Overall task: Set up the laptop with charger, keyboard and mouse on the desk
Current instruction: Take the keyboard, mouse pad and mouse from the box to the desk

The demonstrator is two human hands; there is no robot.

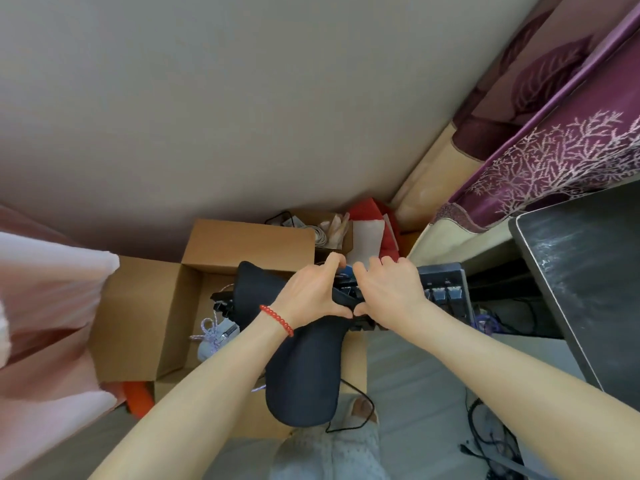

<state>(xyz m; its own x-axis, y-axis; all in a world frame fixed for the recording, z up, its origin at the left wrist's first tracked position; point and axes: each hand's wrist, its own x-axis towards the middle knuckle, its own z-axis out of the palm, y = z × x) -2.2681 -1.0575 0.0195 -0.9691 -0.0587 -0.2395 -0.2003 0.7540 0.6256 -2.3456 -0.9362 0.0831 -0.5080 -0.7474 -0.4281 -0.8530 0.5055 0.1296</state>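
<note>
Black keyboard (440,289) half out of a dark cloth sleeve (304,368), above the open cardboard box (149,317). Left hand (308,292) and right hand (388,289) both pinching the sleeve's mouth, peeling it back. Desk (588,289) at right bare where seen; all 4 items apparently not yet placed.

Both bare forearms reach forward, close together. The left hand (309,292) and the right hand (388,289) have curled fingers (334,263), thumbs nearly touching.
</note>
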